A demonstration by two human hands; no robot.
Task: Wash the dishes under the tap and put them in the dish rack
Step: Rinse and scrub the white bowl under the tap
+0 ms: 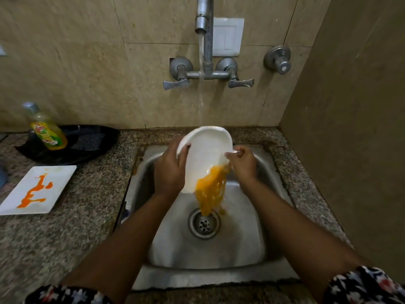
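Here, a white plate (205,154) is rinsed under the running tap (202,23).

The plate is gripped at its rim by the left hand (169,170) and pinched by the right hand (243,163), tilted above the sink (252,249) so orange residue (211,189) is carried toward the drain (204,223). Left of the sink, on the desk (92,205), a stained square plate (39,189) is left waiting. No dish rack is seen.

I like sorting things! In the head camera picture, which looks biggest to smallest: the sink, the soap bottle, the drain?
1. sink
2. soap bottle
3. drain, though bottle and drain look close in size.
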